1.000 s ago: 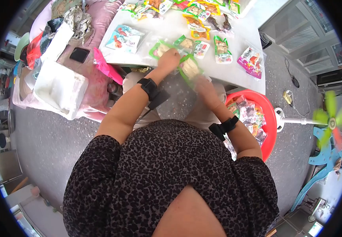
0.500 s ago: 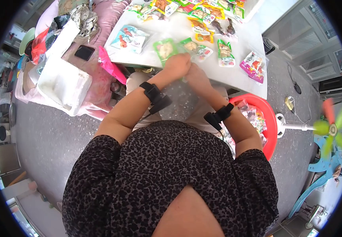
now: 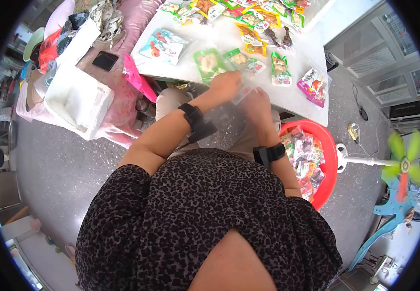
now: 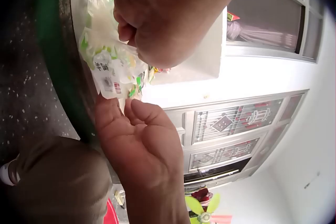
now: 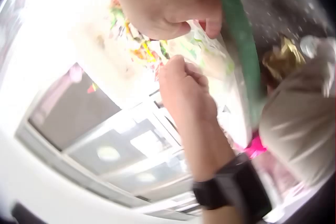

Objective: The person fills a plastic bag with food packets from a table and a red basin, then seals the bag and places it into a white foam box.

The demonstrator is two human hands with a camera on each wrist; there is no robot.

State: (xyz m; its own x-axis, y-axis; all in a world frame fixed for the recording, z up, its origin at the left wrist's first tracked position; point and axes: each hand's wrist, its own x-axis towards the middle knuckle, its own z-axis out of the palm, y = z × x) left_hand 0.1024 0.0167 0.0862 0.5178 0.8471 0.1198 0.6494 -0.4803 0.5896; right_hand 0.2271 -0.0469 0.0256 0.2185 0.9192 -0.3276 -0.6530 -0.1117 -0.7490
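Observation:
Both hands are at the table's near edge, with a clear and green food packet [image 4: 107, 69] between them. My left hand [image 3: 226, 86] has its fingers curled on the packet's upper part; in the left wrist view this left hand [image 4: 157, 19] partly covers it. My right hand [image 3: 258, 105], palm up as the right hand [image 4: 144, 142] in the left wrist view, pinches the printed lower end. Just beyond my left hand a green-edged packet [image 3: 209, 63] lies flat, with another green packet [image 3: 238, 58] to its right. The right wrist view is blurred.
A white table [image 3: 190, 36] bears several coloured packets towards the back, a blue-white bag [image 3: 163, 47] and a pink-purple one [image 3: 312, 87]. A red basin [image 3: 333, 165] full of packets stands at the right, a fan [image 3: 404, 166] beyond it. Left is a white foam box [image 3: 79, 104].
The hands, close together half a second ago, have moved apart, my right hand down and to the right. The packet between them has come into sight; one second ago it hung farther out.

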